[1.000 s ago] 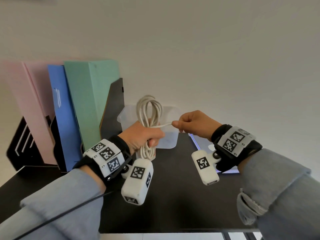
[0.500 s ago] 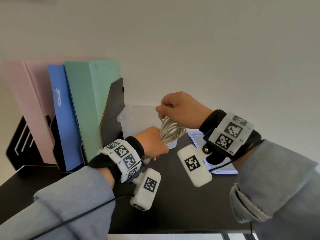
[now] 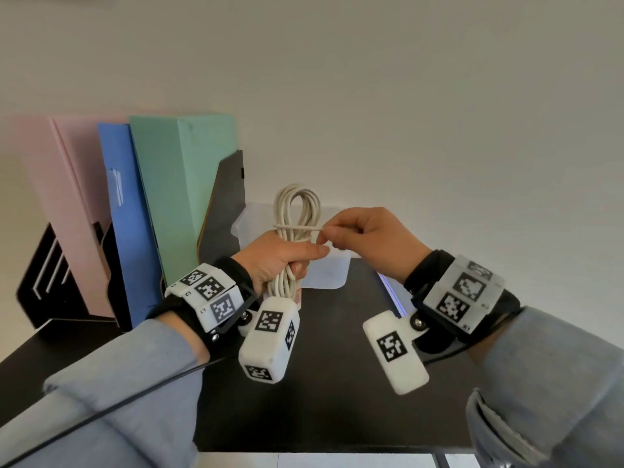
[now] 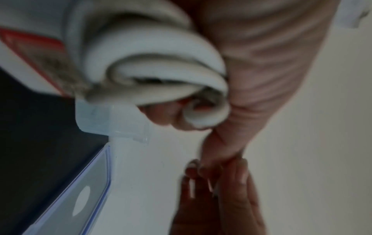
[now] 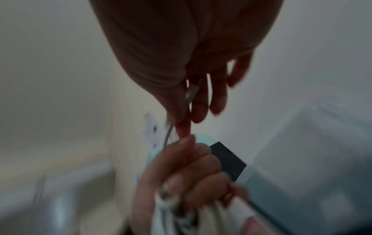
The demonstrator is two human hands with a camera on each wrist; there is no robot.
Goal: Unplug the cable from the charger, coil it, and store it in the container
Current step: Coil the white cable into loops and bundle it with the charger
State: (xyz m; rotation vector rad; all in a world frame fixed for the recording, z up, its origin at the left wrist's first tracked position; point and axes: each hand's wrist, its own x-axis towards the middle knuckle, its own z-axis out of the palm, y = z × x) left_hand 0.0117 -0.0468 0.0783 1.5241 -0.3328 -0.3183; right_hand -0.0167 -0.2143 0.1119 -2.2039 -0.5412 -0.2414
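White cable (image 3: 296, 211), coiled into a long bundle of loops, stands upright in the left hand (image 3: 280, 258), whose fingers (image 3: 300, 268) are clenched round its middle; the top loops rise above the fist toward twelve o'clock and the lower loops hang out below it. One strand runs crosswise over the bundle just above the fist, out toward three o'clock, where the right hand (image 3: 364, 238) pinches its end between thumb and fingertips, the other fingers curled in. The two hands touch at the fingertips. In the left wrist view the loops (image 4: 161, 76) fill the palm, blurred, with a red-and-white tag on them at nine o'clock. The right wrist view is too smeared to show more than the strand leading down to the left fist.

Behind the bundle, at twelve o'clock from the hands, a translucent plastic container (image 3: 324, 275) sits open on the black worktop (image 3: 337, 383). Its clear, blue-edged lid (image 4: 80, 198) lies flat at about three o'clock of it. At nine to ten o'clock a black file rack (image 3: 223, 211) holds upright folders: green (image 3: 182, 197), blue (image 3: 125, 231) and pink (image 3: 64, 197). A pale wall rises behind everything.
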